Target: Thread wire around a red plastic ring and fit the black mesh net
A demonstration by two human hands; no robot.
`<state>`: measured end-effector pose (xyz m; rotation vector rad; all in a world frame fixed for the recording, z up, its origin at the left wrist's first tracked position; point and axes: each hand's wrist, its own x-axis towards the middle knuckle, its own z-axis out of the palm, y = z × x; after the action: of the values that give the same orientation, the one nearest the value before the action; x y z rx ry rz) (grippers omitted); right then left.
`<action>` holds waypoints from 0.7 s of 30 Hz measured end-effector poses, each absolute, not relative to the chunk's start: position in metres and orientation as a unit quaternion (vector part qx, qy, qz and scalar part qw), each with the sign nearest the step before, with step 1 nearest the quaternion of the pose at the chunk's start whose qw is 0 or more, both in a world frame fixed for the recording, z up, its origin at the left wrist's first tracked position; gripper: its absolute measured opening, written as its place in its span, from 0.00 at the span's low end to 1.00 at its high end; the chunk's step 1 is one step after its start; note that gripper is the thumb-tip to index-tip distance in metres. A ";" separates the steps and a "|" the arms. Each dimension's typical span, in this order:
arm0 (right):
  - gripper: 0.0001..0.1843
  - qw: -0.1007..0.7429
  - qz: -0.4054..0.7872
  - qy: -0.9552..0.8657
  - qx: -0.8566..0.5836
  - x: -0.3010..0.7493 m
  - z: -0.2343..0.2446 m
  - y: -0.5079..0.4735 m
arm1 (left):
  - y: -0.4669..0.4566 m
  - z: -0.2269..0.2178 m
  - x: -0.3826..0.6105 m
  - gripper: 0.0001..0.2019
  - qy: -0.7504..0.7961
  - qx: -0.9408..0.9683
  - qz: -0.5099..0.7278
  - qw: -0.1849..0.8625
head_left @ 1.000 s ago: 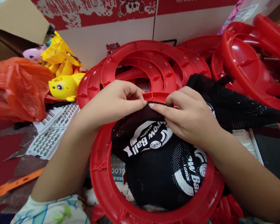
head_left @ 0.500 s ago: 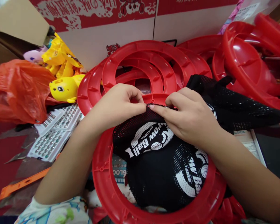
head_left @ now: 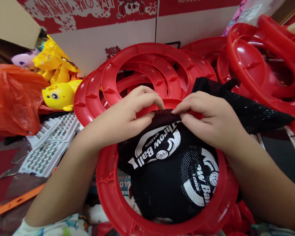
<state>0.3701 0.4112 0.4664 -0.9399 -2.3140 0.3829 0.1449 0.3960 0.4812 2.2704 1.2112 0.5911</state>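
Observation:
A black mesh cloth (head_left: 162,183) with white "Throw Ball" print lies across a red plastic ring (head_left: 107,180). At the ring's far edge, my left hand (head_left: 135,114) pinches the cloth's upper border between thumb and fingers. My right hand (head_left: 204,114) is closed on the same border a little to the right, thumb and forefinger near together. A short stretch of mesh shows between the two hands, with the red rim just behind it. Part of the ring's right side is hidden by the cloth and my right forearm.
More red rings (head_left: 142,49) are stacked behind, and others (head_left: 250,65) lean at right. Another black mesh piece (head_left: 248,108) lies beside my right hand. At left are a yellow toy (head_left: 57,95), an orange bag (head_left: 14,98), trays of metallic balls (head_left: 49,147) and an orange strip (head_left: 17,201).
My hands have moved apart along the cloth's border, my right hand going right, and more mesh shows between them. The view has shifted slightly, moving the background left.

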 end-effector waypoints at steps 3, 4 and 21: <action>0.10 0.306 0.159 -0.863 -0.368 0.371 0.467 0.411 | 0.395 0.481 0.146 0.16 0.438 0.845 0.201 0.230; 0.10 0.305 0.157 -0.863 -0.371 0.371 0.467 0.411 | 0.395 0.480 0.146 0.16 0.436 0.847 0.201 0.227; 0.13 0.305 0.106 -0.865 -0.384 0.370 0.463 0.411 | 0.394 0.475 0.148 0.15 0.448 0.847 0.201 0.203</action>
<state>0.3704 0.4109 0.4630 -1.0169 -2.2910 0.2811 0.1481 0.3943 0.4752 2.3645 1.2488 0.5595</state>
